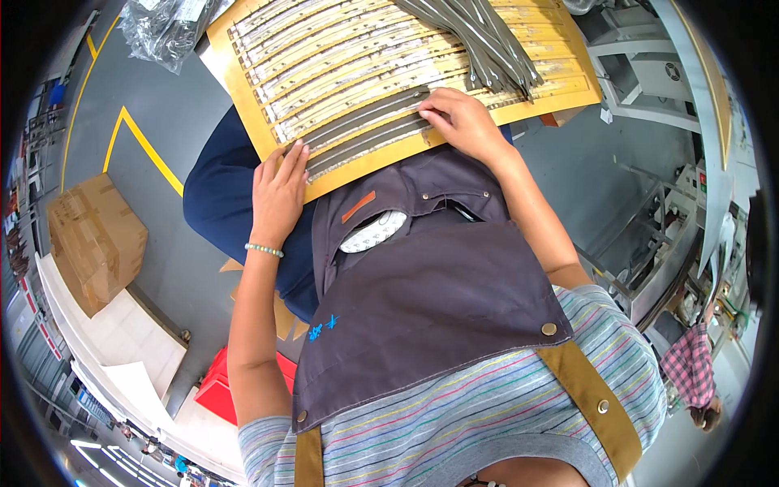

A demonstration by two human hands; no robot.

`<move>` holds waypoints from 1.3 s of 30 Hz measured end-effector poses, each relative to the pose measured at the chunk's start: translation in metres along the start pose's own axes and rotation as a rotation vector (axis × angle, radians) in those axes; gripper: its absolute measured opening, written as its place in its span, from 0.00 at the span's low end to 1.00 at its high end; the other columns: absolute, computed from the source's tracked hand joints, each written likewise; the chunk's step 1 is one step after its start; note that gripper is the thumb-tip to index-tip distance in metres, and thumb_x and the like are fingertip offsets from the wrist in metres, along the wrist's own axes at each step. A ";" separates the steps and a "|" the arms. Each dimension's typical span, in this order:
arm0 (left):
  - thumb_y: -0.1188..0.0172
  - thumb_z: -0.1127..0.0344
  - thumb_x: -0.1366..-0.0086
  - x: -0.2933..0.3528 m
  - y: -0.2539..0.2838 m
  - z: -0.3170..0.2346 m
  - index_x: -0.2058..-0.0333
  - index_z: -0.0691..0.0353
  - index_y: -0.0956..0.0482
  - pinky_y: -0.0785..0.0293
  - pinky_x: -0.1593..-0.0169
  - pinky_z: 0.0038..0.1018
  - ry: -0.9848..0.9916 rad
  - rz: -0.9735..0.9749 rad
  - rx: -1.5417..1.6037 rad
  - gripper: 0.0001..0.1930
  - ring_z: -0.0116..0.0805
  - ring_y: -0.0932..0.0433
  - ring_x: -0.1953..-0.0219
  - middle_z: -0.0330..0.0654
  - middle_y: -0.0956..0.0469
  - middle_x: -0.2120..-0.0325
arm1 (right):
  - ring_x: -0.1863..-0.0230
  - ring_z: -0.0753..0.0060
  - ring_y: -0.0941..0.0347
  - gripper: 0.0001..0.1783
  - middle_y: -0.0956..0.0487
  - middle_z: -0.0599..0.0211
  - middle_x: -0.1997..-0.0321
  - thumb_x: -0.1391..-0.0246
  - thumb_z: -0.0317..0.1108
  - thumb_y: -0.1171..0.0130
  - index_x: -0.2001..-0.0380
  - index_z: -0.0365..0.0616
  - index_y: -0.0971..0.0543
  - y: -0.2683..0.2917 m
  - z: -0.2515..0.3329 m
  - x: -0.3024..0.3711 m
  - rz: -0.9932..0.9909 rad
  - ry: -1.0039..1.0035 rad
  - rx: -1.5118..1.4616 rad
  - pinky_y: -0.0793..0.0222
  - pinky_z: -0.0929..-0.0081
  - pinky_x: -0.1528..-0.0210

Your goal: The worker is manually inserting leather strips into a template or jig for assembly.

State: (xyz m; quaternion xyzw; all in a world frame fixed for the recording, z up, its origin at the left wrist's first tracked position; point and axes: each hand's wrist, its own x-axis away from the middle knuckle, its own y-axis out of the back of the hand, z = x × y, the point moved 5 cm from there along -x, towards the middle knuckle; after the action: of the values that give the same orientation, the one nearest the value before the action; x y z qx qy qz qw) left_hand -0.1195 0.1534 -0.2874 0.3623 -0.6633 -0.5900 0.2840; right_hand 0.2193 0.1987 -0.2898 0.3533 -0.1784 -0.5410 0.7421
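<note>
A yellow board (235, 89) with long rows of slots lies across my lap. Two dark grey zippers (365, 144) are stretched along its nearest rows. My left hand (278, 193) rests at the left end of the upper one, fingers extended and pressing flat on the board. At the other end, my right hand (464, 123) pinches that zipper's tip between thumb and fingers. Farther up the board, to the right, a loose bundle of dark grey zippers (479, 40) lies over the rows, with small pale ends showing.
Clear plastic bags (166, 36) sit beyond the board's far left corner. A cardboard box (96, 235) stands at left, near a white bench (134, 333) and a red bin (215, 388). Metal frames (649, 235) are at right. Another person in a checked shirt (690, 365) is at far right.
</note>
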 end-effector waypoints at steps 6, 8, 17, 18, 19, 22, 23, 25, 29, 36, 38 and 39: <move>0.42 0.72 0.30 0.002 0.008 -0.004 0.40 0.62 0.19 0.32 0.34 0.45 0.050 -0.028 -0.070 0.20 0.52 0.27 0.35 0.37 0.25 0.33 | 0.61 0.56 0.19 0.09 0.17 0.59 0.62 0.36 0.32 0.36 0.58 0.40 0.14 0.054 -0.035 0.027 -0.059 -0.221 0.040 0.24 0.63 0.59; 0.38 0.72 0.32 0.000 0.009 0.005 0.43 0.67 0.20 0.32 0.34 0.47 0.190 -0.212 0.126 0.19 0.58 0.27 0.36 0.51 0.23 0.39 | 0.63 0.58 0.19 0.09 0.16 0.59 0.62 0.36 0.32 0.36 0.57 0.39 0.14 0.079 -0.051 0.036 -0.198 -0.281 0.007 0.24 0.65 0.60; 0.20 0.54 0.39 0.012 -0.077 0.056 0.49 0.72 0.24 0.22 0.46 0.32 1.096 -0.381 0.757 0.31 0.37 0.16 0.57 0.48 0.15 0.57 | 0.64 0.55 0.19 0.09 0.16 0.60 0.63 0.36 0.35 0.35 0.59 0.41 0.13 0.113 -0.063 0.020 -0.341 -0.300 0.134 0.24 0.65 0.59; 0.20 0.54 0.39 0.012 -0.075 0.058 0.49 0.72 0.24 0.22 0.46 0.32 1.096 -0.382 0.757 0.31 0.37 0.16 0.57 0.48 0.15 0.57 | 0.63 0.55 0.19 0.10 0.16 0.60 0.64 0.37 0.36 0.35 0.60 0.42 0.12 0.105 -0.061 0.014 -0.326 -0.273 0.157 0.24 0.62 0.59; 0.20 0.55 0.40 0.007 -0.075 0.058 0.51 0.70 0.23 0.22 0.47 0.30 1.068 -0.369 0.856 0.29 0.35 0.17 0.57 0.48 0.15 0.57 | 0.63 0.54 0.18 0.10 0.17 0.61 0.65 0.37 0.38 0.35 0.61 0.44 0.12 0.098 -0.060 0.009 -0.311 -0.247 0.181 0.24 0.60 0.60; 0.20 0.58 0.40 0.006 -0.073 0.059 0.54 0.68 0.23 0.23 0.49 0.28 1.032 -0.381 0.981 0.26 0.30 0.18 0.57 0.46 0.15 0.57 | 0.63 0.55 0.18 0.18 0.18 0.65 0.67 0.44 0.50 0.29 0.68 0.46 0.15 0.069 -0.056 -0.007 -0.263 -0.378 0.319 0.24 0.56 0.62; 0.20 0.59 0.40 0.007 -0.073 0.059 0.55 0.67 0.23 0.23 0.50 0.28 1.020 -0.401 1.011 0.24 0.28 0.18 0.58 0.44 0.15 0.58 | 0.62 0.55 0.18 0.21 0.18 0.66 0.66 0.47 0.54 0.27 0.69 0.46 0.17 0.060 -0.053 -0.012 -0.277 -0.346 0.407 0.23 0.55 0.62; 0.20 0.58 0.40 0.006 -0.068 0.060 0.53 0.69 0.23 0.23 0.48 0.29 1.038 -0.353 1.000 0.27 0.30 0.19 0.55 0.46 0.16 0.57 | 0.61 0.53 0.18 0.15 0.18 0.64 0.65 0.45 0.46 0.30 0.68 0.45 0.17 0.054 -0.058 -0.014 -0.304 -0.308 0.455 0.22 0.55 0.61; 0.20 0.58 0.40 0.011 -0.038 0.061 0.44 0.74 0.25 0.26 0.41 0.34 0.916 -0.370 0.406 0.34 0.40 0.21 0.46 0.53 0.18 0.49 | 0.62 0.49 0.18 0.07 0.15 0.62 0.64 0.43 0.36 0.37 0.69 0.46 0.15 0.066 -0.070 -0.017 -0.326 -0.381 0.247 0.22 0.55 0.60; 0.27 0.70 0.38 -0.065 0.050 -0.064 0.37 0.65 0.26 0.31 0.33 0.44 0.123 -0.387 0.416 0.31 0.53 0.27 0.34 0.48 0.24 0.37 | 0.65 0.80 0.22 0.07 0.18 0.71 0.65 0.31 0.31 0.39 0.58 0.38 0.18 0.072 0.026 -0.027 -0.038 -0.375 -0.240 0.25 0.75 0.60; 0.30 0.75 0.38 -0.089 0.061 -0.100 0.37 0.64 0.25 0.33 0.31 0.45 0.056 -0.354 0.513 0.29 0.55 0.29 0.32 0.49 0.24 0.36 | 0.66 0.86 0.27 0.05 0.18 0.71 0.69 0.31 0.30 0.39 0.59 0.39 0.19 0.045 0.056 -0.027 -0.010 -0.313 -0.668 0.28 0.79 0.61; 0.30 0.75 0.38 -0.095 0.058 -0.108 0.37 0.64 0.25 0.33 0.31 0.45 0.065 -0.355 0.510 0.29 0.55 0.29 0.32 0.49 0.24 0.36 | 0.64 0.88 0.27 0.03 0.20 0.76 0.66 0.30 0.27 0.41 0.57 0.39 0.20 0.036 0.075 -0.027 0.033 -0.321 -0.867 0.28 0.81 0.60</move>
State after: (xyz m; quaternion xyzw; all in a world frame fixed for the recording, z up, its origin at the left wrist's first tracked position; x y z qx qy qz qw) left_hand 0.0138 0.1705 -0.2094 0.5506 -0.7069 -0.4332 0.0977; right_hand 0.1859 0.2047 -0.2095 -0.0806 -0.0539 -0.6016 0.7929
